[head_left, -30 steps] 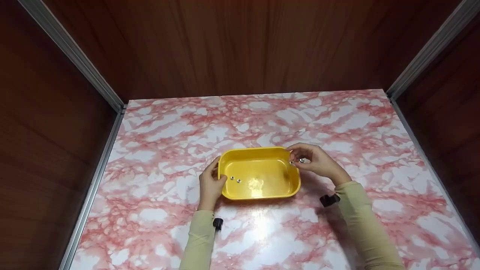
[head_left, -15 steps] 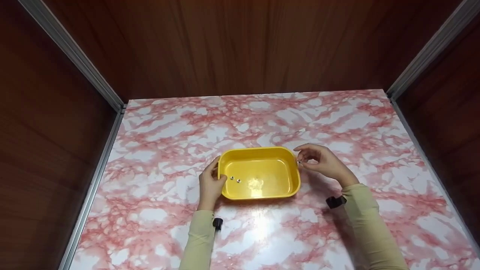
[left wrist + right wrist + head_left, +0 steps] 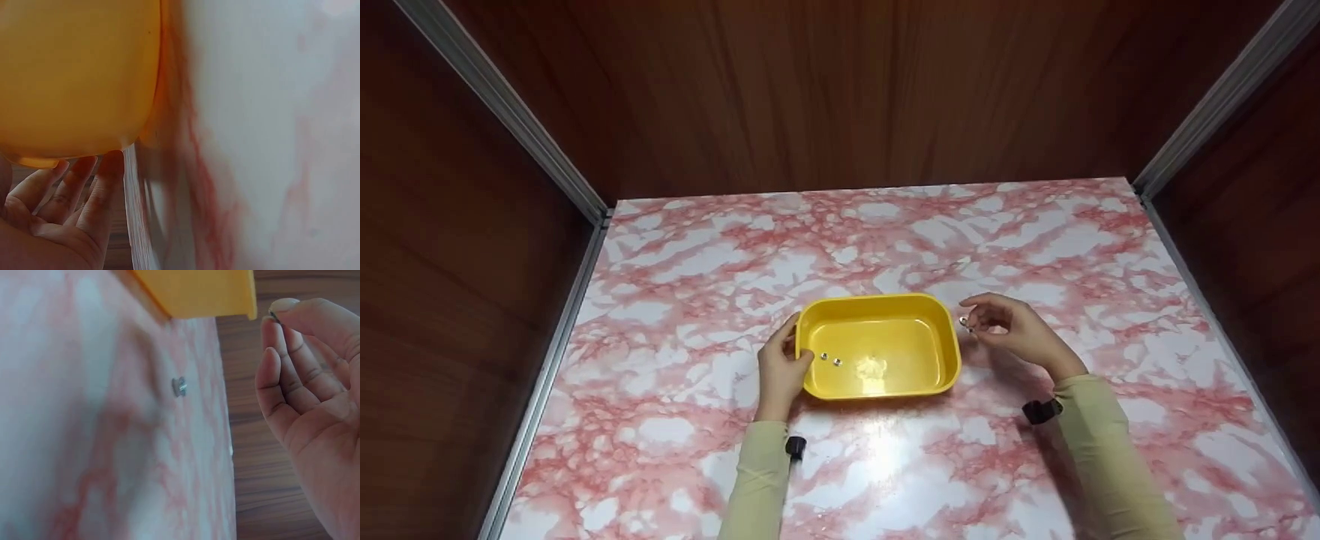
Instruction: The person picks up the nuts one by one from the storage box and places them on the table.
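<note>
A yellow plastic box [image 3: 885, 375] stands on the marbled table, and my left hand [image 3: 781, 375] grips its left end, thumb over the rim. In the left wrist view, fingertips [image 3: 110, 163] touch the box's outer wall. Two small silver metal pieces [image 3: 831, 359] lie inside near that thumb. Just outside the right end is my right hand [image 3: 1016, 330], pinching a small metal piece [image 3: 274, 316] between thumb and finger; its shape is mostly hidden. Another silver piece, spool-like with a flange [image 3: 179, 386], lies on the table between the right hand and the box.
Pink and white marbled tabletop [image 3: 720, 247] surrounds the box. Dark wood panels [image 3: 870, 97] rise behind and on both sides, with metal strips [image 3: 547, 157] along their corners. Each sleeve cuff carries a small black device [image 3: 1041, 411].
My right hand has moved right, from over the box's right rim to outside it, with the small metal piece pinched. My left hand and the box have stayed put.
</note>
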The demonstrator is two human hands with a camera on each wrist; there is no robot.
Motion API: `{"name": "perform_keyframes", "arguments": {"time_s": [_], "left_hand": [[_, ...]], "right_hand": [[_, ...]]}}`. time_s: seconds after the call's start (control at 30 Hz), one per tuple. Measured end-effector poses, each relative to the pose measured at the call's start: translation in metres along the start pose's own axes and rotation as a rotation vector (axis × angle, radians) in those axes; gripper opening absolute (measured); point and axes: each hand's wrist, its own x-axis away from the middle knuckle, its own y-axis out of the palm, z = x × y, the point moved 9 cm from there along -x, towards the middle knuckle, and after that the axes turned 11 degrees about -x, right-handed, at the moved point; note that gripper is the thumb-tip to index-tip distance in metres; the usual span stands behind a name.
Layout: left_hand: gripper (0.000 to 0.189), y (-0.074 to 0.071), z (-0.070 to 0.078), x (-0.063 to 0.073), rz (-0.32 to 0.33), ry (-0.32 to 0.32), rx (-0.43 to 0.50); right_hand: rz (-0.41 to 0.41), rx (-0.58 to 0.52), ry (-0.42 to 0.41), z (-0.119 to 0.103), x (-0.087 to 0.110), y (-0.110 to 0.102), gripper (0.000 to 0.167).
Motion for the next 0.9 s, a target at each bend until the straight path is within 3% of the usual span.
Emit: {"name": "perform_keyframes", "arguments": {"time_s": [0.33, 0.6, 0.9], "left_hand": [[0.062, 0.000, -0.004, 0.000, 0.002, -0.019, 0.011], [0.062, 0.000, -0.003, 0.000, 0.000, -0.022, 0.010], [0.061, 0.000, -0.003, 0.000, 0.004, -0.022, 0.003]], "right_hand": [[0.010, 0.020, 0.063, 0.024, 0.005, 0.000, 0.044], [-0.024, 0.034, 0.061, 0.063, 0.006, -0.003, 0.046], [-0.045, 0.027, 0.067, 0.069, 0.006, 0.003, 0.044]]}}
